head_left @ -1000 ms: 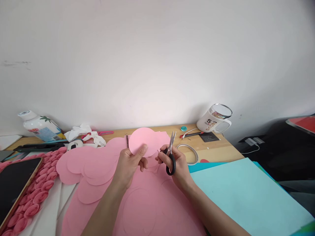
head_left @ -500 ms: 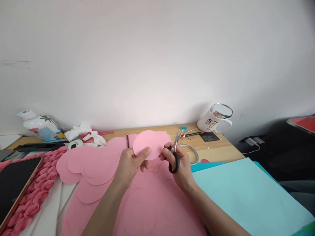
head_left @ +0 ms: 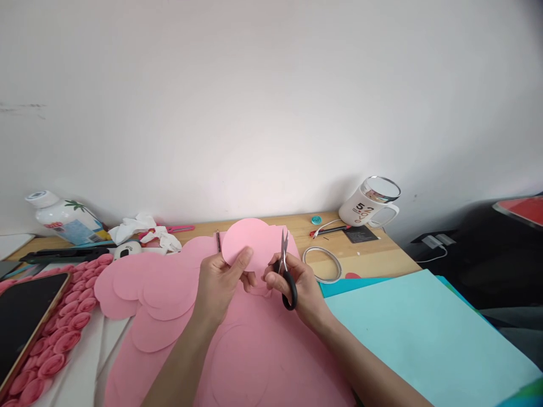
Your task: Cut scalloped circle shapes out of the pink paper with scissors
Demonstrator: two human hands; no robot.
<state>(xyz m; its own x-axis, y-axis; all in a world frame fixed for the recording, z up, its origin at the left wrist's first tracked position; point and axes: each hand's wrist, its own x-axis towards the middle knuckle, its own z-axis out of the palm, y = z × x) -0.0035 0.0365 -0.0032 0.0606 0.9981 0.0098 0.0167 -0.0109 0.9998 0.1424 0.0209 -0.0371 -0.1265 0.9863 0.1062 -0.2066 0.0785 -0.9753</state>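
My left hand [head_left: 220,282] pinches a pink paper circle [head_left: 245,240] between thumb and fingers, held up above the pink sheets. My right hand [head_left: 303,288] is closed round black-handled scissors [head_left: 291,294], whose blades point upward, just right of the circle. Right-hand fingertips are near the circle's lower right edge; I cannot tell whether they touch it. Below both hands lies a large pink sheet [head_left: 292,350] with curved outlines. Several cut pink circles [head_left: 169,285] overlap in a pile to the left.
A white mug [head_left: 365,206] and a roll of tape [head_left: 322,264] are at the back right. Pale blue sheets [head_left: 419,333] lie on the right. Leftward are a phone [head_left: 29,316], pink rolled paper flowers [head_left: 65,342], crumpled tissues [head_left: 144,229] and a bottle [head_left: 65,217].
My right hand has moved left with the scissors, whose blades have turned more upright. My left hand and the paper circle have shifted slightly left, and the circle is a little higher.
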